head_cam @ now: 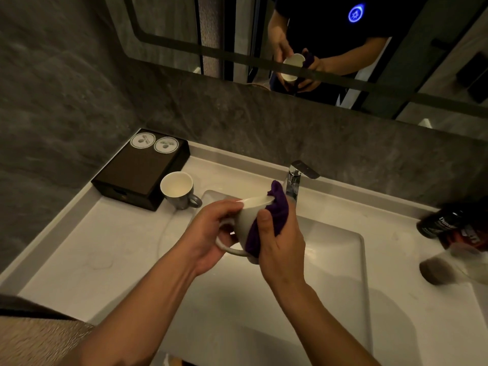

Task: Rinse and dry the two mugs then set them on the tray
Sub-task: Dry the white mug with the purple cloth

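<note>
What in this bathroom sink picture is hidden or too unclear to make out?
Head view only:
- Inside of the white ceramic mug: tilted away, covered by the purple cloth and both hands.
- Dark labelled bottle at right: motion-blurred, label unreadable.
- Round dark object beside it: blurred, unidentifiable.
- Print on two round stickers on the black box: too small.
- Grey mug: wet or dry, unclear.
</note>
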`<action>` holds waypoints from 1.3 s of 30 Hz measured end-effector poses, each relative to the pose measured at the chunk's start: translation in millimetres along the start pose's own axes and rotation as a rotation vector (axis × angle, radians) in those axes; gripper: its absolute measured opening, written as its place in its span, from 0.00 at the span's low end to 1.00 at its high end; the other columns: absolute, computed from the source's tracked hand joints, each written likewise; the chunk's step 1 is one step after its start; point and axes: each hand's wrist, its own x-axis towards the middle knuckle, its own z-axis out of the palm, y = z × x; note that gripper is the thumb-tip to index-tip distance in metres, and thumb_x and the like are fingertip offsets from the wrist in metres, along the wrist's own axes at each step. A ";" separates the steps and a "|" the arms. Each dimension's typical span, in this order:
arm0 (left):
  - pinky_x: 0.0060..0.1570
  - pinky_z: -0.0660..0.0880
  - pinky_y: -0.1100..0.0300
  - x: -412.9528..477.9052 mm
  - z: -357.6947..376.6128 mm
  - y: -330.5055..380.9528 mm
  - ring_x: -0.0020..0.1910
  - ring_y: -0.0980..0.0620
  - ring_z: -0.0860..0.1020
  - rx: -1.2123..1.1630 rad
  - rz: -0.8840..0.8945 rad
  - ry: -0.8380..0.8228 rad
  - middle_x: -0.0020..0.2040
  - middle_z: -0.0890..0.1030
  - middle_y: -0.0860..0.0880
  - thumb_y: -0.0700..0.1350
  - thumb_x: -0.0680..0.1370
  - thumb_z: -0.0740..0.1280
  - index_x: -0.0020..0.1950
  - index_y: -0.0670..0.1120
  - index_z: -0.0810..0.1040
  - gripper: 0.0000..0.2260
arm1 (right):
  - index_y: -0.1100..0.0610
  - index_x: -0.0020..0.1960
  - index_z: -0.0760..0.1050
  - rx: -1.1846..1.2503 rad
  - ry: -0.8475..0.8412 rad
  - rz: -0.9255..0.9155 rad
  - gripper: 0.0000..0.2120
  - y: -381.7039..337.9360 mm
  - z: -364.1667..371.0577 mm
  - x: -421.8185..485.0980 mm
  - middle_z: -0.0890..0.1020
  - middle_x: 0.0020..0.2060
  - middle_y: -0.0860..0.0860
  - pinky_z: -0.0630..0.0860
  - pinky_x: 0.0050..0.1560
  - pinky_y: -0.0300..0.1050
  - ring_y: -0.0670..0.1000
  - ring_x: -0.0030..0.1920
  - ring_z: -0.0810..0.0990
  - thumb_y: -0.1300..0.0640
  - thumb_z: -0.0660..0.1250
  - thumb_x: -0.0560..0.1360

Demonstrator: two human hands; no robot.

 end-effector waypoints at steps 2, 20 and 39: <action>0.62 0.80 0.47 0.9 0.1 1.4 0.61 0.42 0.81 0.170 0.017 -0.029 0.61 0.83 0.39 0.53 0.70 0.77 0.67 0.39 0.80 0.30 | 0.31 0.74 0.58 -0.058 -0.006 -0.055 0.34 -0.3 1.0 -2.8 0.74 0.65 0.35 0.76 0.58 0.32 0.35 0.60 0.75 0.21 0.51 0.71; 0.48 0.83 0.55 14.3 3.3 -15.4 0.53 0.47 0.85 0.145 0.260 0.023 0.52 0.87 0.48 0.51 0.65 0.81 0.61 0.44 0.84 0.26 | 0.30 0.69 0.64 0.109 -0.164 -0.021 0.21 -2.7 -18.8 10.1 0.74 0.66 0.40 0.81 0.57 0.44 0.49 0.64 0.77 0.29 0.53 0.77; 0.44 0.83 0.60 -0.7 34.5 -3.7 0.51 0.57 0.82 0.715 0.461 0.177 0.53 0.83 0.57 0.71 0.62 0.73 0.52 0.63 0.78 0.24 | 0.39 0.64 0.74 0.301 0.002 -0.054 0.21 1.1 -26.9 9.7 0.81 0.55 0.34 0.80 0.51 0.39 0.45 0.58 0.81 0.33 0.59 0.76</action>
